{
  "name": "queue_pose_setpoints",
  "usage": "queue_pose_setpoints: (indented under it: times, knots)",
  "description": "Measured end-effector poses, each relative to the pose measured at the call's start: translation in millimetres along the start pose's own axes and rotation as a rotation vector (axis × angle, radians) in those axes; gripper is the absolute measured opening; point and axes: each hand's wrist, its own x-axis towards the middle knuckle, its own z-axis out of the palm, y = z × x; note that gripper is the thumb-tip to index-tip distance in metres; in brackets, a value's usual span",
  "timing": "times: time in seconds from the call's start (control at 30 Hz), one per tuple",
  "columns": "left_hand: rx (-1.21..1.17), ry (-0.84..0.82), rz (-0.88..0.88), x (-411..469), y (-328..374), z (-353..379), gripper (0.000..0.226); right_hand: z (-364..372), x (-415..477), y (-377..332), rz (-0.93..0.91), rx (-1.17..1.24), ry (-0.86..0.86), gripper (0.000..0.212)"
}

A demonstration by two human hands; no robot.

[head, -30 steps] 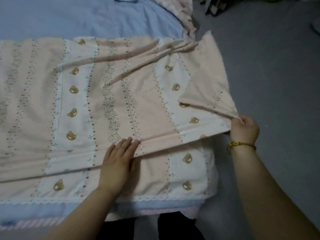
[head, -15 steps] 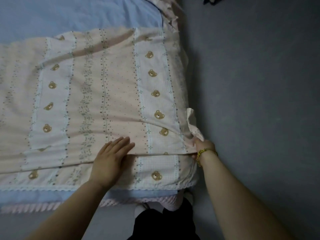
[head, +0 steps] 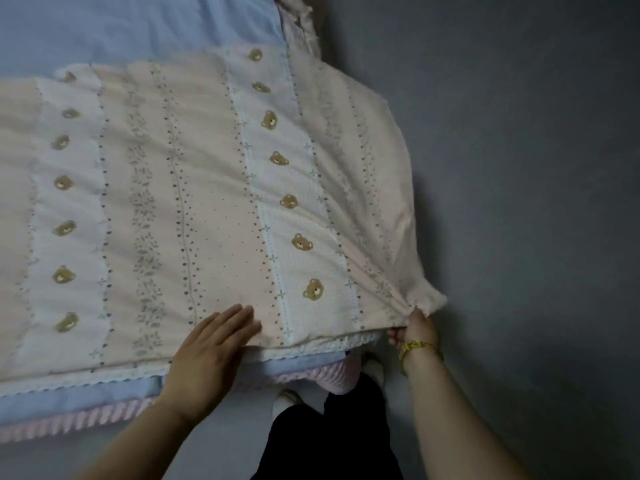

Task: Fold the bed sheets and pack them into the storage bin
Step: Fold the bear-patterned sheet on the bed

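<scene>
While flat under left hand (head: 211, 351), bed sheet (head: 207, 202) corner in right hand (head: 414, 329)

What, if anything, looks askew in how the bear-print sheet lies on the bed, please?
The right end of the bear-print sheet flares out past the bed, drawn into taut creases toward the corner that the right hand pinches. The left hand presses flat near the front edge. Nothing looks torn.

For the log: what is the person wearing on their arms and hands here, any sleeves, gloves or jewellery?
Both forearms are bare, with no sleeves in view and no gloves. The right hand has a thin yellow bracelet round its wrist. The left hand and its wrist carry nothing, and no rings show on either hand.
</scene>
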Motion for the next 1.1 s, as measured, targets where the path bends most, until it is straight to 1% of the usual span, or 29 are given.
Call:
queue_pose_setpoints:
  times: [0.07, 0.13, 0.2, 0.23, 0.3, 0.37, 0.43, 0.5, 0.57, 0.67, 0.73, 0.8, 0.87, 0.93, 1.03, 1.1]
  knots:
    - [0.002, -0.003, 0.031, 0, -2, 0, 0.052, 0, 3, 0, 0.065, 0.015, -0.032, 0.033]
    - [0.015, 0.011, 0.049, -1, 1, 0, 0.048, 0, 1, -3, 0.090, 0.002, -0.063, 0.032]
    - [0.011, 0.010, 0.052, 1, 8, 1, 0.045, 0, 0, -6, 0.073, 0.011, -0.066, 0.020]
    - [0.006, 0.013, 0.055, 4, 12, 2, 0.045, -1, -3, -8, 0.056, 0.003, -0.054, 0.017]
    - [0.015, 0.033, 0.081, 13, 19, 5, 0.043, -4, -4, -15, 0.002, 0.003, -0.034, 0.027]
    - [0.009, 0.060, 0.121, 24, 24, 5, 0.044, -11, -4, -25, -0.090, 0.050, -0.012, 0.032]
    - [-0.003, 0.098, 0.183, 28, 28, 2, 0.044, -19, -8, -35, -0.202, 0.065, 0.024, 0.032]
    - [-0.015, 0.119, 0.223, 22, 29, 1, 0.047, -25, -13, -32, -0.250, 0.057, 0.057, 0.032]
    - [0.001, 0.075, 0.214, 17, 29, 4, 0.051, -26, -13, -15, -0.193, 0.064, 0.054, 0.033]
    - [0.043, -0.015, 0.186, 22, 29, 13, 0.044, -21, -15, 7, 0.005, 0.095, -0.116, 0.035]
    - [0.059, -0.030, 0.187, 31, 36, 20, 0.041, -19, -14, 10, 0.086, 0.118, -0.173, 0.039]
    - [0.095, -0.016, 0.236, 42, 48, 28, 0.039, -19, -15, 12, 0.125, 0.085, -0.198, 0.042]
    - [0.124, -0.008, 0.285, 53, 59, 35, 0.047, -20, -19, 20, 0.176, 0.036, -0.233, 0.044]
    - [0.153, 0.002, 0.332, 66, 70, 40, 0.050, -19, -24, 29, 0.238, 0.042, -0.271, 0.046]
    - [0.238, -0.004, 0.390, 80, 82, 44, 0.048, -11, -30, 34, 0.268, 0.169, -0.341, 0.047]
    - [0.218, 0.008, 0.376, 85, 87, 45, 0.044, -8, -32, 30, 0.241, 0.284, -0.356, 0.046]
